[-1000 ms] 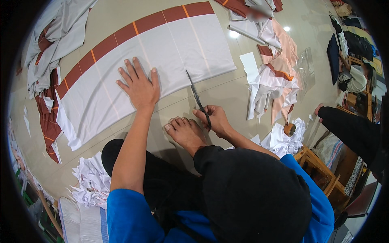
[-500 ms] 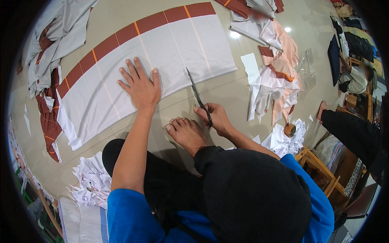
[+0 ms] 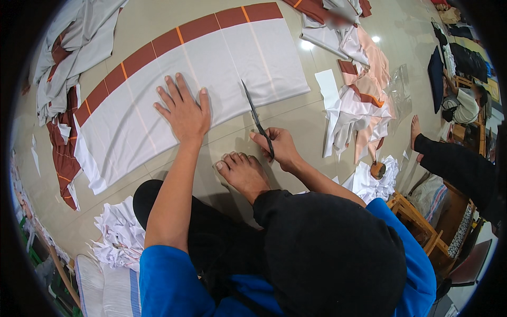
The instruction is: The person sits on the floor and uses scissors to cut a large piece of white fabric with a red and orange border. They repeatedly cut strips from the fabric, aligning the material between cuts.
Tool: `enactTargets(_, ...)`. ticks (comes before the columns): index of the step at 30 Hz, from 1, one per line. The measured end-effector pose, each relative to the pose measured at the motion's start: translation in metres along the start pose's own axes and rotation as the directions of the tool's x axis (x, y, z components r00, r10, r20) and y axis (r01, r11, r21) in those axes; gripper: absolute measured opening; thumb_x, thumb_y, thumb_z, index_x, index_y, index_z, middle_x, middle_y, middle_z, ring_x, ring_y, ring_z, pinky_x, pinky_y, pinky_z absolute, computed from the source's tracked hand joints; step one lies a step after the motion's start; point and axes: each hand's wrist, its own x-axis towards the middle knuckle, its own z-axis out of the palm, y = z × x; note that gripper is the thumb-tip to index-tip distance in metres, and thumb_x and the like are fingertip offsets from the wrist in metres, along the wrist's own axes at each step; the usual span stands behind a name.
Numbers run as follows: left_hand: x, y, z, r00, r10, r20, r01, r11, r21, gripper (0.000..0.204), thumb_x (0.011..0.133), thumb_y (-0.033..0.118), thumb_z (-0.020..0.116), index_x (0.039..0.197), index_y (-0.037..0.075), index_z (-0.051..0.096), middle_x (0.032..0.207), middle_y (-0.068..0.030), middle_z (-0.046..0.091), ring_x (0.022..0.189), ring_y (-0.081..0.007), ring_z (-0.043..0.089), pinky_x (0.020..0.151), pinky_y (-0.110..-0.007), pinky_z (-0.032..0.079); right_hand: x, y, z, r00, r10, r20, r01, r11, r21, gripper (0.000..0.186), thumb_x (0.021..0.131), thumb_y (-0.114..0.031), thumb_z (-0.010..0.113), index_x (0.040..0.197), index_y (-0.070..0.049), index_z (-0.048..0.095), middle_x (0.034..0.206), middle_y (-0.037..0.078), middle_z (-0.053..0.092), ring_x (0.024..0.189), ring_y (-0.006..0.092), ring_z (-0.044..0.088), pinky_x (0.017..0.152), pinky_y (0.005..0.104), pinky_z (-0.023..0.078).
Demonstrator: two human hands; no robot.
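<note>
A long folded piece of pale grey fabric [image 3: 227, 68] lies spread on the tiled floor, with a brown band and orange stripes along its far edge. My left hand [image 3: 185, 113] rests flat on the fabric with its fingers spread. In my right hand [image 3: 277, 147] is a pair of dark scissors [image 3: 254, 116], the handles wrapped by my fingers. The blades point away from me and reach over the near edge of the fabric, right of my left hand. They look nearly closed. My bare foot [image 3: 243, 174] is on the floor just left of my right hand.
Crumpled grey and brown cloth [image 3: 79, 58] lies at the far left. Peach and white cloth pieces [image 3: 364, 105] are heaped to the right. White scraps [image 3: 119, 232] pile up beside me, near a stuffed white sack [image 3: 105, 282]. Another person's leg [image 3: 454, 164] and a wooden frame [image 3: 417, 222] are at right.
My right hand and the scissors have shifted slightly away from me, the tips reaching farther over the fabric. My left hand has stayed put. The other person's foot at right has moved.
</note>
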Motion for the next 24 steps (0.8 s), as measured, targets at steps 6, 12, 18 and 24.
enactTargets(6,0.0002,-0.0001,0.0006,1.0,-0.001,0.006,0.001,1.0,0.01,0.084,0.115,0.058,0.045,0.181,0.01,0.024,0.186,-0.0234,0.022,0.171,-0.0534,0.014,0.134,-0.075,0.01,0.0002,-0.0003,0.0005,1.0,0.006,-0.011,-0.006,1.0,-0.023,0.051,0.095,-0.037,0.092,0.071,-0.01,0.056,0.059,0.003,0.06,0.046,0.0106,0.053,0.043,0.0297,0.042)
enactTargets(12,0.0008,0.0002,0.0011,1.0,-0.003,0.004,0.003,1.0,0.021,0.084,0.115,0.058,0.045,0.181,0.01,0.024,0.186,-0.0227,0.022,0.171,-0.0528,0.014,0.134,-0.075,0.009,0.0011,0.0007,-0.002,1.0,0.005,0.013,-0.004,0.999,-0.041,0.048,0.095,-0.038,0.093,0.076,-0.01,0.058,0.063,0.002,0.06,0.049,0.01,0.056,0.042,0.0286,0.043)
enactTargets(18,0.0011,-0.0006,0.0001,1.0,-0.011,0.024,0.011,1.0,-0.002,0.086,0.114,0.059,0.045,0.18,0.008,0.026,0.187,-0.023,0.021,0.172,-0.0521,0.011,0.134,-0.075,0.006,-0.0024,-0.0054,-0.0004,1.0,0.002,-0.006,-0.003,0.999,-0.052,0.051,0.095,-0.037,0.092,0.072,-0.011,0.055,0.06,0.003,0.06,0.047,0.0105,0.054,0.043,0.0295,0.042)
enactTargets(24,0.0006,0.0002,0.0001,1.0,-0.005,0.011,0.005,1.0,0.007,0.084,0.115,0.058,0.046,0.18,0.01,0.024,0.186,-0.0229,0.022,0.171,-0.0532,0.014,0.134,-0.075,0.009,-0.0001,-0.0054,-0.0011,1.0,0.022,-0.018,-0.022,0.999,-0.044,0.053,0.093,-0.043,0.091,0.072,-0.011,0.056,0.06,0.003,0.059,0.046,0.0109,0.054,0.044,0.0297,0.043)
